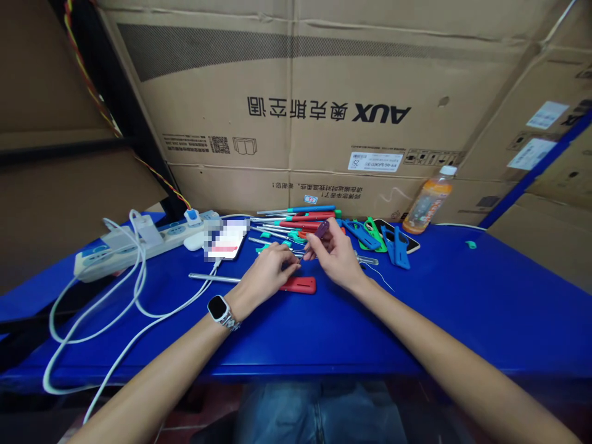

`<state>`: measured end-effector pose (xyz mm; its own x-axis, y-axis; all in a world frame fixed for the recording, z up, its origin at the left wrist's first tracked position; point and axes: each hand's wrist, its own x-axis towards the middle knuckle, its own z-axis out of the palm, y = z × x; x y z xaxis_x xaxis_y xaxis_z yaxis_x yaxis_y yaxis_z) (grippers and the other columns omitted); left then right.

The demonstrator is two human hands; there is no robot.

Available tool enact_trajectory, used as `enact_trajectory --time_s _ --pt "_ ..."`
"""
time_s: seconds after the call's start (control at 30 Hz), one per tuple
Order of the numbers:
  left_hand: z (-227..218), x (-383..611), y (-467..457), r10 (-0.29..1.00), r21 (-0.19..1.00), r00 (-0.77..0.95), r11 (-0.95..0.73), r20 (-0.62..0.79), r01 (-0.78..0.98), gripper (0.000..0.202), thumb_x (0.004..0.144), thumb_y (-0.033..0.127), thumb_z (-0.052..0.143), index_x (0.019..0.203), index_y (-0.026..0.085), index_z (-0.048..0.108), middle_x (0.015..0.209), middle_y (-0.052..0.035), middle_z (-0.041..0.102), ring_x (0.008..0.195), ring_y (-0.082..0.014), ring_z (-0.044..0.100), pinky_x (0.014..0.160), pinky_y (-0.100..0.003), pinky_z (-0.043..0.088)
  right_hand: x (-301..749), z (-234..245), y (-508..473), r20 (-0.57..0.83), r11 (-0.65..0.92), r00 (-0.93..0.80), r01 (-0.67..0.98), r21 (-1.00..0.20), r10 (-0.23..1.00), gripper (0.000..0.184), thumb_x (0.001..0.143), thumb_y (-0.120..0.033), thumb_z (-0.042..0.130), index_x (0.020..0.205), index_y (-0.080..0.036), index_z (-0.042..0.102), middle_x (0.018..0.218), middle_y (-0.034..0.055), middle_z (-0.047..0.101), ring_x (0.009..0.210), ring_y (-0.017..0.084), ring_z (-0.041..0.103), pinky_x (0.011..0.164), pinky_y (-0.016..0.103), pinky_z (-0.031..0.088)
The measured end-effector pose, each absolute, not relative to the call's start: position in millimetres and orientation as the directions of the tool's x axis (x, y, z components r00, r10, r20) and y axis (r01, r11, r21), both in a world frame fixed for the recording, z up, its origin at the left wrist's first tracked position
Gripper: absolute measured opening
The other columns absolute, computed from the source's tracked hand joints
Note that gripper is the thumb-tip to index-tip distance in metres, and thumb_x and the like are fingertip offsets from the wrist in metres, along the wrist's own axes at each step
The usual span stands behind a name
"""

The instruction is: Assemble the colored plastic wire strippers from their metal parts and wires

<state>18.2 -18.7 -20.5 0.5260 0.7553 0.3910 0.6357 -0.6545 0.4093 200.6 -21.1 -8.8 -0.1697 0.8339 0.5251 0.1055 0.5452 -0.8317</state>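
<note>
My right hand (337,256) is closed around a small tool with a dark purple handle (322,229), its lower end down among the fingers. Close by on the left, the fingers of my left hand (271,271) are pinched together near that lower end; what they hold is hidden. Under my left hand lies a metal rod with a flat red handle (303,285), the rod reaching out to the left. Just behind both hands is a pile of similar rods with red handles (314,217) and a blue handle (317,209), mixed with small green pieces.
Blue and green flat handles (401,248) lie right of my hands by a dark phone (411,243). A drink bottle (429,200) leans against the cardboard (208,80). On the left are a lit phone (229,240), a power strip (176,234) and looping white cables (139,283).
</note>
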Motion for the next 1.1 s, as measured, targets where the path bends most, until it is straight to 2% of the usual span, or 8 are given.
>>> enact_trajectory --time_s 0.07,0.17,0.23,0.37,0.53,0.8,1.1 --pt "-20 22 -23 0.734 0.41 0.556 -0.679 0.389 0.609 0.017 0.093 0.033 0.061 0.098 0.019 0.067 0.097 -0.006 0.067 0.094 -0.0243 0.058 0.087 -0.039 0.045 209 -8 -18 0.512 0.526 -0.144 0.086 -0.846 0.847 0.026 0.091 -0.048 0.058 0.089 -0.026 0.044 0.07 -0.0022 0.063 0.053 0.016 0.064 0.05 0.032 0.054" --pt "-18 25 -29 0.676 0.43 0.657 -0.729 0.334 0.532 0.04 0.085 0.044 0.07 0.117 0.021 0.061 0.113 -0.0072 0.065 0.106 -0.0261 0.058 0.093 -0.04 0.046 223 -11 -17 0.501 0.507 -0.091 0.079 -0.858 0.861 0.029 0.091 -0.05 0.058 0.089 -0.027 0.042 0.067 -0.0041 0.061 0.046 0.014 0.061 0.044 0.029 0.05" --pt "-19 24 -30 0.648 0.436 0.708 -0.743 0.281 0.508 0.04 0.083 0.043 0.072 0.115 0.022 0.062 0.114 -0.0073 0.065 0.107 -0.0264 0.058 0.095 -0.04 0.046 229 -15 -19 0.495 0.499 -0.064 0.081 -0.863 0.867 0.031 0.091 -0.052 0.058 0.088 -0.027 0.04 0.067 -0.0046 0.06 0.044 0.013 0.06 0.041 0.027 0.048" --pt "-24 22 -27 0.674 0.446 0.701 -0.715 0.235 0.538 0.024 0.088 0.036 0.066 0.105 0.02 0.066 0.109 -0.0079 0.066 0.1 -0.0244 0.062 0.088 -0.036 0.048 227 -18 -26 0.504 0.509 -0.075 0.098 -0.855 0.86 0.032 0.09 -0.053 0.058 0.088 -0.026 0.04 0.067 -0.005 0.06 0.044 0.012 0.059 0.041 0.026 0.047" --pt "-27 24 -23 0.71 0.436 0.653 -0.692 0.264 0.575 0.027 0.09 0.041 0.064 0.105 0.019 0.068 0.103 -0.0086 0.066 0.096 -0.0244 0.061 0.082 -0.034 0.049 217 -12 -30 0.527 0.544 -0.137 0.153 -0.825 0.839 0.027 0.093 -0.048 0.057 0.086 -0.026 0.042 0.068 -0.0029 0.06 0.047 0.013 0.059 0.042 0.028 0.045" --pt "-29 25 -22 0.703 0.431 0.654 -0.701 0.281 0.568 0.024 0.091 0.039 0.063 0.102 0.018 0.066 0.101 -0.008 0.063 0.094 -0.0238 0.06 0.081 -0.034 0.048 213 -11 -27 0.545 0.567 -0.161 0.171 -0.806 0.823 0.022 0.094 -0.045 0.055 0.088 -0.027 0.044 0.068 -0.003 0.059 0.048 0.014 0.059 0.044 0.029 0.047" --pt "-26 26 -25 0.71 0.419 0.651 -0.695 0.269 0.584 0.023 0.092 0.037 0.062 0.102 0.016 0.065 0.101 -0.0082 0.063 0.095 -0.024 0.059 0.081 -0.034 0.047 211 -9 -28 0.542 0.578 -0.2 0.273 -0.769 0.816 0.023 0.095 -0.041 0.052 0.085 -0.025 0.041 0.068 -0.0023 0.057 0.051 0.014 0.058 0.047 0.029 0.047"
